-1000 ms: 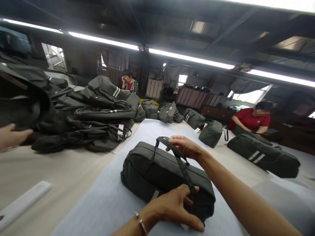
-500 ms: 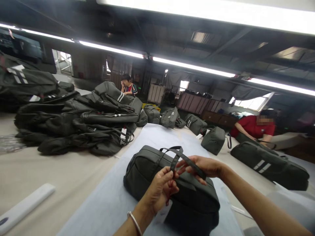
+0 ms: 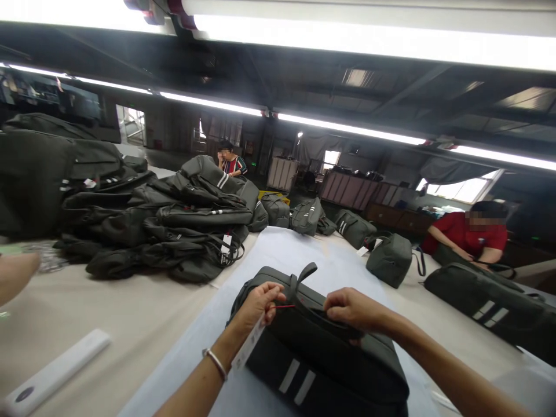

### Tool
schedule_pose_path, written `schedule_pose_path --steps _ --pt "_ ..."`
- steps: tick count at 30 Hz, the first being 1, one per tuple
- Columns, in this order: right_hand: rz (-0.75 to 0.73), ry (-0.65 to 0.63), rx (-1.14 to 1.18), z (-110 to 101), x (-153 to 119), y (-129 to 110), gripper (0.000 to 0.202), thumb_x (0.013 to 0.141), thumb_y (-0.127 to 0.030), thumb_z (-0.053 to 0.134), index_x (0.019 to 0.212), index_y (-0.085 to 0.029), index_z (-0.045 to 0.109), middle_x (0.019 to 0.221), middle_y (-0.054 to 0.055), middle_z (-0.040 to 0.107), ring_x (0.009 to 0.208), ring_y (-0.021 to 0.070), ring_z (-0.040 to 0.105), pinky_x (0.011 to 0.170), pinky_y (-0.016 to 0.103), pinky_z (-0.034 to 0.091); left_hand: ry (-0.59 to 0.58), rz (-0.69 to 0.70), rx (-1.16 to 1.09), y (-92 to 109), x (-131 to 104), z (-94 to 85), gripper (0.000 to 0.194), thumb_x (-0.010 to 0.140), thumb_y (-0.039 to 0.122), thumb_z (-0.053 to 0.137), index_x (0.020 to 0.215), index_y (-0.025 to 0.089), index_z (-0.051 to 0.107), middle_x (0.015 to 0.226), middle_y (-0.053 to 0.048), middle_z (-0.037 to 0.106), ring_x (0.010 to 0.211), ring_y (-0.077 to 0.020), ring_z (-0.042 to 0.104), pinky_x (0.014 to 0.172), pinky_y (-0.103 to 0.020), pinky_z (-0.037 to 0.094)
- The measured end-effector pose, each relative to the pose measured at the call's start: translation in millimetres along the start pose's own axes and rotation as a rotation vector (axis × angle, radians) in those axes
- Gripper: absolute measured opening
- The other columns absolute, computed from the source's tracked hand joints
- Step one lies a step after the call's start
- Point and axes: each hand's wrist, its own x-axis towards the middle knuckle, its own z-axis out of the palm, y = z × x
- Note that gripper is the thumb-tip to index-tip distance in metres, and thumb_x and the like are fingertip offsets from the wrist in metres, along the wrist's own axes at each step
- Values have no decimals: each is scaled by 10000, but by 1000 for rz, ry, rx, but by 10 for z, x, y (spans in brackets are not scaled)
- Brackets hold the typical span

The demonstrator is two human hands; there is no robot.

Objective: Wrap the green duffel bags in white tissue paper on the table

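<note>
A dark duffel bag (image 3: 347, 370) with two pale stripes lies in front of me on white sheeting. My left hand (image 3: 260, 304) pinches a thin red string (image 3: 284, 306), drawn taut sideways from the bag's handle. A white hang tag (image 3: 247, 350) dangles below that hand, along the wrist. My right hand (image 3: 354, 310) is closed on the dark strap handle (image 3: 315, 315) at the bag's top; its fingertips are partly hidden. Another handle loop (image 3: 306, 277) stands up behind.
A heap of dark bags (image 3: 174, 226) covers the table's left side. More bags (image 3: 388, 260) stand at the back right, where a person in red (image 3: 469, 234) handles a striped bag (image 3: 490, 301). A white bar-shaped object (image 3: 61, 368) lies at left. Another person's arm (image 3: 15, 278) enters at the left edge.
My left hand has moved left and up, stretching the red string. My right hand has closed on the handle. The bag's striped side now shows, and an arm has appeared at left.
</note>
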Motion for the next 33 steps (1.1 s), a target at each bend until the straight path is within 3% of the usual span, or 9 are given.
schedule_pose_path --steps 2,5,9,13,15,20,27,30,33 --pt "27 83 46 -136 5 54 90 731 -186 517 767 -180 600 584 -13 633 468 112 607 407 167 454 8 -7 65 16 -29 -198 402 666 361 837 885 151 573 737 5 672 309 -13 399 286 -152 162" --pt "102 -56 136 -209 10 125 224 693 -215 588 913 -172 603 870 49 709 576 177 691 444 234 529 -18 -8 103 21 -89 -276 439 624 377 862 882 148 591 724 10 658 339 -31 436 301 -156 198" --pt "100 -318 89 40 80 73 663 558 -153 755 1197 -217 593 1280 93 612 475 122 655 383 209 501 -76 87 22 111 -35 26 513 617 464 857 931 156 594 704 44 570 398 -11 362 354 -158 215" --pt "144 -686 196 286 163 -131 877 428 -194 908 1243 -220 588 1259 105 629 492 138 666 406 235 550 -89 226 -45 297 148 458 516 622 441 845 967 187 558 694 63 486 515 -34 407 476 -155 322" --pt "109 -714 265 266 143 -214 770 481 -261 909 1191 -183 620 1100 89 699 486 124 654 416 212 546 -87 264 -17 380 198 577 470 699 412 789 1037 203 538 699 61 485 568 -51 450 555 -164 375" --pt "-56 -426 274 -132 -23 -197 475 724 -448 750 1082 -150 658 847 69 748 399 71 552 343 150 413 -117 231 276 435 140 390 350 716 288 741 1017 192 591 761 36 565 563 -64 475 551 -196 371" --pt "-112 -85 290 -470 103 60 318 725 -435 725 726 -131 629 536 -37 548 448 39 412 400 140 286 -114 202 820 278 127 4 131 725 290 668 728 170 616 621 50 517 583 -115 439 539 -236 302" --pt "-43 70 451 -550 126 204 275 737 -403 689 679 -161 573 540 -48 517 433 49 395 452 182 410 -29 275 983 376 172 -49 113 760 289 600 719 184 591 632 51 497 626 -131 434 576 -247 299" --pt "-1 204 785 -615 60 407 271 729 -396 721 704 -188 548 611 -50 526 458 63 421 652 316 574 10 307 1111 498 232 -93 120 766 298 570 724 189 594 662 34 541 662 -152 469 610 -255 332"
